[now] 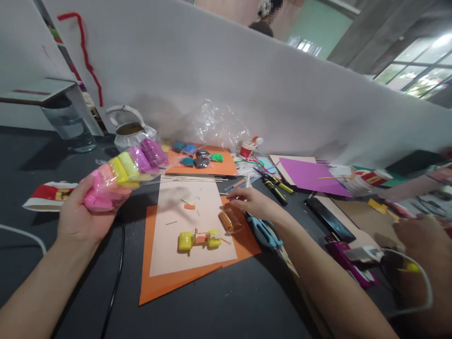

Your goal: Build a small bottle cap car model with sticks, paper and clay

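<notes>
Raised at the left, my left hand (86,209) is closed around a strip of soft modelling clay packets (125,172) in clear plastic, running from pink through yellow to purple. My right hand (249,201) hovers palm down by the right edge of the pale paper (165,252), fingers loosely bent and apart, with nothing visible in them. Just below its fingertips lies a brown clay packet (230,220). A small model with yellow blocks (186,240) and orange and white parts rests on the pale sheet. Light-blue-handled scissors (265,233) lie beside my right wrist.
Orange paper (150,287) lies underneath. Dark, blue and green clay packets (201,162) sit behind on another orange sheet. Pliers (275,188), purple paper (310,175) and a phone (330,219) are to the right. Another person's hand (418,240) is at far right. A glass (70,127) stands left.
</notes>
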A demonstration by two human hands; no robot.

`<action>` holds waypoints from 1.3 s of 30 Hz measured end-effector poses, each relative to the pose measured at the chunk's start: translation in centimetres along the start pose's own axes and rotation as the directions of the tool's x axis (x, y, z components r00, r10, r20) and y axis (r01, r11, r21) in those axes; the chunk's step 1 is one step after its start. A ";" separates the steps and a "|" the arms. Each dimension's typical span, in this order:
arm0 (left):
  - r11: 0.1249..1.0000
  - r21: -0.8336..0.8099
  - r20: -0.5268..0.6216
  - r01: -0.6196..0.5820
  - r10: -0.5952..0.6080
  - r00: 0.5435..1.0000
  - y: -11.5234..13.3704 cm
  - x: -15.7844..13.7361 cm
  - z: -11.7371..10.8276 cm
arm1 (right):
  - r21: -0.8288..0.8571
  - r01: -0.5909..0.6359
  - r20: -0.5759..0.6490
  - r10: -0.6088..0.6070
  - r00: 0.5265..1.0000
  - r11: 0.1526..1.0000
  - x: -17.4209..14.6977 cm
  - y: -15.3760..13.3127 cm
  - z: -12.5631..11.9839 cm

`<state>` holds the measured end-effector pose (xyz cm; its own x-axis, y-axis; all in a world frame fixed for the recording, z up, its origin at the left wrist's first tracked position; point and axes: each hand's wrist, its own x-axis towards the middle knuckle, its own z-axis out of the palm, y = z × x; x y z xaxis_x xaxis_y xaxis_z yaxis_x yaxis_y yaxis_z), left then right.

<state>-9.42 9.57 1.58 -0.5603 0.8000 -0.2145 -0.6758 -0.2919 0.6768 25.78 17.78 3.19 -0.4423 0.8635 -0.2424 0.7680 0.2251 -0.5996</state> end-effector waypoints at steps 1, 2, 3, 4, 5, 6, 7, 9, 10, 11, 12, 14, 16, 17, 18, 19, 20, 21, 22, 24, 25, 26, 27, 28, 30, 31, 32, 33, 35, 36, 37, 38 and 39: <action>1.000 -0.006 -0.005 0.011 -0.011 1.000 -0.1 0.0 0.0 | 0.009 0.004 -0.037 -0.003 0.999 1.000 0.0 -0.1 -0.2; 1.000 -0.012 -0.014 0.022 -0.022 1.000 -0.1 0.0 0.1 | 0.020 0.012 -0.065 -0.011 0.998 1.000 0.0 -0.2 -0.3; 0.999 -0.018 -0.024 0.032 -0.032 0.999 -0.2 0.0 0.1 | 0.032 0.025 -0.084 -0.022 0.996 0.999 0.2 -0.2 -0.4; 0.999 -0.025 -0.034 0.044 -0.045 0.998 -0.2 0.0 0.1 | 0.042 0.040 -0.097 -0.036 0.995 0.998 0.4 -0.3 -0.6; 0.998 -0.033 -0.045 0.053 -0.054 0.998 -0.1 0.0 0.2 | 0.048 0.054 -0.107 -0.049 0.993 0.997 0.8 -0.3 -0.8; 0.997 -0.044 -0.058 0.056 -0.059 0.997 0.0 0.1 0.2 | 0.048 0.066 -0.118 -0.060 0.991 0.997 1.4 -0.3 -0.9; 0.997 -0.058 -0.071 0.055 -0.059 0.996 0.1 0.2 0.3 | 0.044 0.076 -0.134 -0.070 0.989 0.996 2.2 -0.4 -1.2; 0.995 -0.088 -0.101 0.038 -0.047 0.994 0.5 0.3 0.3 | 0.020 0.092 -0.190 -0.086 0.978 0.996 4.4 -0.6 -1.7; 0.995 -0.101 -0.114 0.026 -0.038 0.993 0.7 0.3 0.3 | 0.002 0.099 -0.223 -0.096 0.970 0.995 5.7 -0.9 -1.9; 0.994 -0.111 -0.127 0.018 -0.032 0.991 0.9 0.3 0.3 | -0.019 0.105 -0.254 -0.107 0.961 0.994 7.1 -1.3 -2.1; 0.993 -0.119 -0.141 0.015 -0.032 0.989 1.1 0.4 0.2 | -0.042 0.109 -0.279 -0.117 0.953 0.993 8.6 -1.7 -2.3; 0.992 -0.124 -0.162 0.031 -0.051 0.985 1.2 0.4 0.2 | -0.088 0.109 -0.305 -0.130 0.943 0.990 11.5 -2.7 -2.5; 0.992 -0.113 -0.179 0.053 -0.072 0.981 1.1 0.5 0.1 | -0.125 0.093 -0.299 -0.127 0.946 0.988 14.2 -3.7 -2.4; 0.993 -0.105 -0.187 0.057 -0.076 0.979 0.9 0.6 0.1 | -0.141 0.081 -0.291 -0.120 0.949 0.987 15.4 -4.0 -2.3; 0.994 -0.096 -0.196 0.058 -0.076 0.978 0.8 0.7 0.1 | -0.158 0.066 -0.284 -0.109 0.953 0.985 16.5 -4.3 -2.3; 0.994 -0.090 -0.204 0.059 -0.076 0.976 0.7 0.7 0.0 | -0.176 0.046 -0.280 -0.094 0.955 0.983 17.5 -4.5 -2.2; 0.994 -0.089 -0.214 0.061 -0.079 0.974 0.6 0.8 0.1 | -0.195 0.019 -0.284 -0.075 0.956 0.981 18.3 -4.6 -2.2; 0.993 -0.093 -0.227 0.065 -0.085 0.970 0.5 0.9 0.1 | -0.215 -0.015 -0.294 -0.051 0.954 0.976 19.2 -4.7 -2.2; 0.992 -0.102 -0.239 0.071 -0.094 0.967 0.5 0.9 0.2 | -0.235 -0.054 -0.308 -0.022 0.951 0.971 19.9 -4.8 -2.3; 0.988 -0.127 -0.261 0.085 -0.116 0.958 0.5 0.8 0.4 | -0.262 -0.141 -0.340 0.046 0.939 0.955 21.2 -4.8 -2.3; 0.986 -0.139 -0.267 0.091 -0.126 0.955 0.4 0.8 0.5 | -0.267 -0.183 -0.354 0.080 0.932 0.946 21.8 -4.9 -2.3; 0.984 -0.148 -0.269 0.095 -0.132 0.954 0.4 0.7 0.7 | -0.266 -0.219 -0.364 0.113 0.924 0.939 22.3 -4.9 -2.3; 0.983 -0.151 -0.264 0.100 -0.138 0.955 0.4 0.7 0.7 | -0.259 -0.247 -0.372 0.140 0.918 0.934 22.6 -5.0 -2.2; 0.983 -0.150 -0.257 0.108 -0.144 0.956 0.4 0.6 0.8 | -0.247 -0.266 -0.378 0.160 0.912 0.932 22.9 -5.1 -2.2; 0.983 -0.138 -0.235 0.121 -0.151 0.960 0.3 0.6 0.7 | -0.207 -0.272 -0.387 0.177 0.905 0.940 23.1 -5.3 -2.0; 0.984 -0.130 -0.222 0.126 -0.153 0.963 0.2 0.6 0.6 | -0.180 -0.259 -0.391 0.172 0.904 0.949 23.1 -5.3 -1.9; 0.984 -0.119 -0.210 0.129 -0.152 0.966 0.2 0.6 0.4 | -0.149 -0.233 -0.396 0.158 0.904 0.961 22.9 -5.3 -2.0; 0.986 -0.110 -0.201 0.127 -0.148 0.968 0.1 0.7 0.3 | -0.115 -0.196 -0.402 0.135 0.906 0.974 22.6 -5.3 -2.2; 0.989 -0.099 -0.191 0.113 -0.130 0.973 -0.1 0.8 -0.1 | -0.034 -0.097 -0.416 0.074 0.906 0.995 21.7 -5.3 -3.0; 0.990 -0.096 -0.189 0.107 -0.124 0.974 -0.2 0.9 -0.2 | 0.010 -0.040 -0.428 0.041 0.903 0.999 21.0 -5.3 -3.6; 0.991 -0.094 -0.187 0.101 -0.117 0.975 -0.3 0.9 -0.3 | 0.054 0.018 -0.445 0.008 0.896 0.998 20.1 -5.3 -4.3; 0.991 -0.092 -0.183 0.098 -0.114 0.976 -0.4 1.0 -0.4 | 0.095 0.076 -0.468 -0.023 0.883 0.993 19.0 -5.4 -5.2; 0.991 -0.089 -0.179 0.099 -0.113 0.977 -0.4 1.0 -0.5 | 0.132 0.136 -0.497 -0.053 0.866 0.982 17.7 -5.5 -6.1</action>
<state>-9.92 10.25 0.73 -0.5568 0.7212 -0.4121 -0.7675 -0.2570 0.5872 16.59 34.62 6.86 -0.1934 0.9603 0.2010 0.6334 0.2787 -0.7219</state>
